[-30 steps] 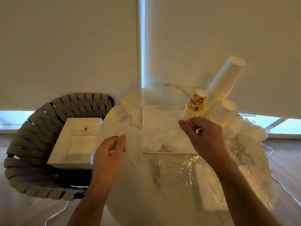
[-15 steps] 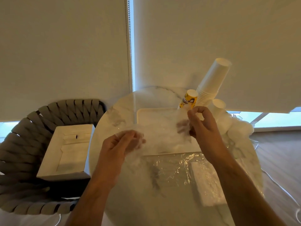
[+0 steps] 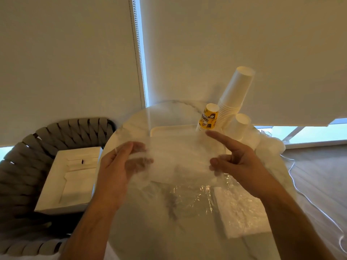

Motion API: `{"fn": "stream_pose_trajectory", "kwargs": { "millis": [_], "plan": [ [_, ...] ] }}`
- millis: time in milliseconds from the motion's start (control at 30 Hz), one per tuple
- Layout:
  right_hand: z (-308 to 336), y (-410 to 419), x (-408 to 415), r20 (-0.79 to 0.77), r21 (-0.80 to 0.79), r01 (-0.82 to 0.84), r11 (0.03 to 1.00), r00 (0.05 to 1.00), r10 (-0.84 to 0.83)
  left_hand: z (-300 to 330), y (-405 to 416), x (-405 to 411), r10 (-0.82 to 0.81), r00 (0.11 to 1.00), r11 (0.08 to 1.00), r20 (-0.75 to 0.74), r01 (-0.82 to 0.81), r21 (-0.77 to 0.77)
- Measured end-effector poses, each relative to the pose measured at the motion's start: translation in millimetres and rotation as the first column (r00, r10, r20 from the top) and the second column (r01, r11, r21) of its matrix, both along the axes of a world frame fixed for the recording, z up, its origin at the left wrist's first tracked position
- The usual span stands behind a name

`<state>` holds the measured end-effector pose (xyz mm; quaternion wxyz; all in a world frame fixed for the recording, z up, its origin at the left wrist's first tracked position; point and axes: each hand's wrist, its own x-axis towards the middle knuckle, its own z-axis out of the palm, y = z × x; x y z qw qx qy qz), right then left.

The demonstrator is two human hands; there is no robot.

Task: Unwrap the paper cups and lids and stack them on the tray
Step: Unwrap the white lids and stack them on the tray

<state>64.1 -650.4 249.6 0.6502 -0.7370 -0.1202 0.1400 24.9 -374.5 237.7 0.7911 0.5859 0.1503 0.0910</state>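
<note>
Between the two grips, head view: left hand (image 3: 120,169) and right hand (image 3: 238,162) pinch clear plastic wrap (image 3: 180,158), stretched above the tray (image 3: 169,130). Beyond the right grip, leaning cup stack (image 3: 234,98); a stray sweep likely topples it.

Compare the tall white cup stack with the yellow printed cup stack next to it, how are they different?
The white cup stack is plain, while the yellow cup stack carries dark print on yellow. The white cup stack rises much higher than the yellow cup stack and its cups look wider. Both stand upside down, bases up, side by side at the far right of the tray.
</note>
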Motion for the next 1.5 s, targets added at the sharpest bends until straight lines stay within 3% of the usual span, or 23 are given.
{"fn": "stream_pose_trajectory", "kwargs": {
  "millis": [133,333,400,567,667,867,1100,1267,1500],
  "plan": [
    [8,-29,3,-0.075,-0.080,-0.150,0.985,0.987,0.144,7,-8,4,-0.034,0.998,0.999,0.051,0.034,0.008],
    [11,-71,9,-0.124,0.008,-0.315,0.949,0.941,0.314,15,-22,3,-0.164,0.979,0.985,0.119,0.156,0.075],
    [9,-83,9,-0.094,0.037,-0.286,0.957,0.953,0.288,18,-28,3,-0.206,0.969,0.976,0.136,0.194,0.097],
    [0,-94,7,-0.060,0.150,0.023,0.988,0.998,-0.014,22,-51,5,-0.248,0.955,0.967,0.160,0.235,0.098],
    [-1,-109,6,-0.044,0.131,-0.024,0.991,0.999,0.030,23,-63,6,-0.237,0.963,0.971,0.131,0.232,0.053],
    [3,-154,9,-0.093,0.096,-0.248,0.964,0.962,0.257,26,-83,6,-0.300,0.945,0.944,0.128,0.275,0.179],
    [-1,-182,14,-0.028,0.273,-0.176,0.946,0.981,0.190,20,-124,-4,-0.559,0.829,0.826,0.021,0.554,0.109],
    [2,-202,21,0.030,0.225,-0.168,0.960,0.986,0.165,12,-145,-3,-0.419,0.907,0.859,-0.050,0.413,0.302],
    [5,-224,29,0.137,0.112,-0.129,0.985,0.984,0.114,16,-140,1,-0.300,0.952,0.906,0.067,0.261,0.334]
  ]
}}
